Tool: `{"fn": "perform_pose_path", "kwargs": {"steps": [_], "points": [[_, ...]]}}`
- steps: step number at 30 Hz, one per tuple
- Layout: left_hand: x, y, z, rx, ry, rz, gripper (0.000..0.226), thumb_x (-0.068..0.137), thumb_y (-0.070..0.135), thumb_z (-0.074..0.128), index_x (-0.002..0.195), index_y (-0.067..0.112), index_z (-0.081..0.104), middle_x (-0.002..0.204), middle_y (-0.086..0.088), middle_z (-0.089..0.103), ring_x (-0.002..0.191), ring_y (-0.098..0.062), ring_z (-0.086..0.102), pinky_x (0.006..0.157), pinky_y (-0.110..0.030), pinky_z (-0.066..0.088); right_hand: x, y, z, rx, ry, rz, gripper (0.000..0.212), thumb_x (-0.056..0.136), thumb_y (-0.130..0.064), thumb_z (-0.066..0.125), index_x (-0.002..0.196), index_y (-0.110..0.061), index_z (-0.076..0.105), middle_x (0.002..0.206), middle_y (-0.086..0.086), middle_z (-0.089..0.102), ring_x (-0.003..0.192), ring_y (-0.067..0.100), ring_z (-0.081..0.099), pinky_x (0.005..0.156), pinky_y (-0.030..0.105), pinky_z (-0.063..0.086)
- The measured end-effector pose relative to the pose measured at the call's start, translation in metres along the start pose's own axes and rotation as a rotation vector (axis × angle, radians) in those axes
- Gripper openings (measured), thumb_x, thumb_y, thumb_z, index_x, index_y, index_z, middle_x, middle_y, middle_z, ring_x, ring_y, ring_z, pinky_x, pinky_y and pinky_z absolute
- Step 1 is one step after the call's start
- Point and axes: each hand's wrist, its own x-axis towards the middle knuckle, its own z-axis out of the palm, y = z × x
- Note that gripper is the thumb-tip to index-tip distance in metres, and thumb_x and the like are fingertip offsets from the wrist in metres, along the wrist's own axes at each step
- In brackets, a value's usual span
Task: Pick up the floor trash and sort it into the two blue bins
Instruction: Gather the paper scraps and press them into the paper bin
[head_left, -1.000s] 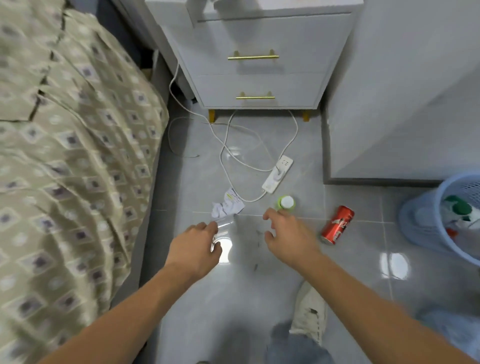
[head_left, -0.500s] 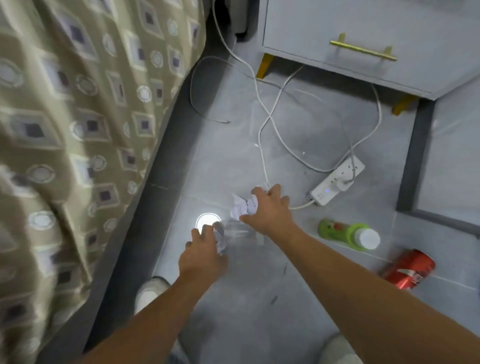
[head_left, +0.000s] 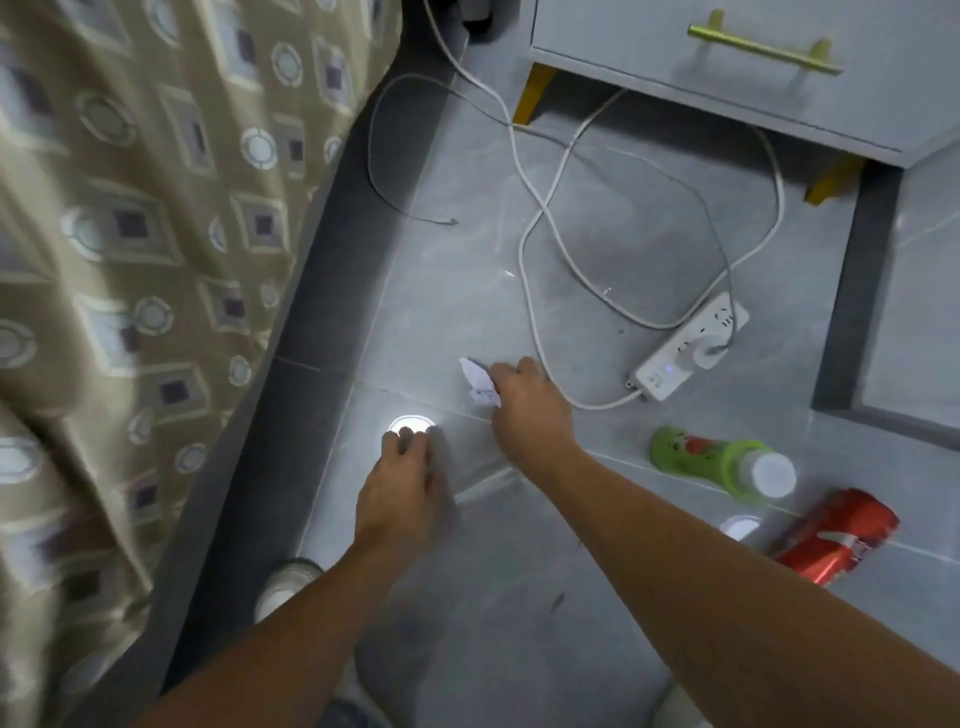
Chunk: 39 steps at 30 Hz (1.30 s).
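Observation:
My right hand (head_left: 530, 410) pinches a crumpled white paper (head_left: 479, 384) on the grey tiled floor. My left hand (head_left: 402, 483) is closed, fingers down, on the left end of a clear plastic wrapper (head_left: 478, 478) that lies flat on the tiles between my two hands. The wrapper is hard to make out against the floor. A green bottle (head_left: 722, 460) with a white cap lies on its side to the right, and a crushed red can (head_left: 836, 535) lies just past it. The two blue bins are out of view.
A white power strip (head_left: 691, 348) and looping white cables (head_left: 545, 223) lie beyond my right hand. A grey nightstand (head_left: 727, 78) on yellow legs stands at the back right. A patterned bed cover (head_left: 130, 260) hangs along the left. My shoe (head_left: 288, 587) is below my left arm.
The view has swung down and left, so the blue bin has dropped out of sight. My right hand reached forward and closed on the crumpled paper. My left hand stays on the clear wrapper.

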Motion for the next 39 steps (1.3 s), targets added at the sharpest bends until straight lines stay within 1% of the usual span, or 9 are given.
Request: {"fn": "perform_pose_path", "kwargs": {"steps": [5,9,13,18,20,24,29,33,39], "points": [[-0.023,0.026,-0.065,-0.016,0.025,0.050,0.016,0.096,0.025,0.060,0.110,0.021,0.054,0.111,-0.005,0.047,0.077,-0.030,0.061,0.075,-0.042,0.057,-0.039,-0.007,-0.055,0.147,0.122,0.003,0.029,0.079,0.003,0.061,0.105,-0.012,0.060,0.100,0.016,0.053,0.077,0.042,0.060,0.058,0.037,0.039],[-0.056,0.078,-0.118,-0.006,0.040,0.265,0.018,0.092,0.024,0.067,0.104,0.022,0.054,0.109,0.001,0.048,0.073,-0.031,0.061,0.069,-0.041,0.055,-0.112,-0.002,-0.109,0.291,0.245,0.025,0.025,0.077,-0.002,0.063,0.098,-0.014,0.054,0.100,0.012,0.050,0.075,0.039,0.056,0.055,0.036,0.035],[-0.108,0.145,-0.156,0.028,-0.009,0.504,0.025,0.090,0.026,0.070,0.109,0.023,0.054,0.106,0.007,0.048,0.072,-0.025,0.060,0.062,-0.033,0.048,-0.214,0.026,-0.156,0.433,0.365,0.201,0.018,0.083,-0.011,0.063,0.094,-0.018,0.051,0.097,0.005,0.048,0.077,0.034,0.055,0.059,0.043,0.047],[-0.199,0.221,-0.166,-0.012,-0.154,0.698,0.031,0.090,0.028,0.068,0.115,0.030,0.050,0.106,0.011,0.049,0.086,-0.023,0.061,0.068,-0.038,0.052,-0.354,0.089,-0.181,0.518,0.517,0.484,0.016,0.084,-0.013,0.069,0.088,-0.018,0.054,0.091,-0.002,0.051,0.074,0.023,0.054,0.061,0.033,0.039],[-0.232,0.247,-0.154,-0.048,-0.193,0.774,0.034,0.090,0.026,0.069,0.119,0.029,0.051,0.107,0.011,0.052,0.093,-0.020,0.060,0.074,-0.037,0.051,-0.402,0.119,-0.183,0.562,0.574,0.616,0.021,0.080,-0.010,0.072,0.084,-0.019,0.053,0.086,-0.004,0.051,0.070,0.018,0.051,0.061,0.027,0.033],[-0.291,0.306,-0.106,-0.065,-0.292,0.855,0.036,0.091,0.027,0.070,0.122,0.027,0.053,0.106,0.012,0.055,0.098,-0.015,0.059,0.079,-0.030,0.047,-0.490,0.180,-0.183,0.603,0.663,0.785,0.021,0.079,-0.007,0.073,0.081,-0.014,0.054,0.080,-0.003,0.052,0.071,0.018,0.049,0.063,0.032,0.035],[-0.374,0.389,-0.020,-0.024,-0.388,0.983,0.037,0.092,0.034,0.069,0.125,0.031,0.053,0.113,0.012,0.055,0.098,-0.012,0.058,0.079,-0.025,0.044,-0.592,0.261,-0.179,0.611,0.775,0.933,0.021,0.083,-0.006,0.070,0.087,-0.017,0.052,0.086,0.003,0.055,0.073,0.018,0.047,0.063,0.026,0.027],[-0.437,0.454,0.054,0.015,-0.444,1.077,0.038,0.093,0.035,0.067,0.128,0.029,0.053,0.115,0.008,0.052,0.097,-0.012,0.057,0.080,-0.027,0.051,-0.661,0.329,-0.168,0.626,0.801,1.026,0.024,0.083,-0.007,0.069,0.096,-0.018,0.052,0.096,0.001,0.055,0.081,0.019,0.054,0.067,0.033,0.043],[-0.471,0.516,0.167,0.178,-0.432,1.113,0.033,0.093,0.035,0.066,0.121,0.024,0.051,0.111,0.001,0.048,0.093,-0.022,0.060,0.077,-0.040,0.056,-0.699,0.420,-0.135,0.608,0.726,1.096,0.031,0.079,-0.001,0.068,0.102,-0.014,0.053,0.104,0.001,0.049,0.076,0.020,0.050,0.064,0.031,0.033]]}}
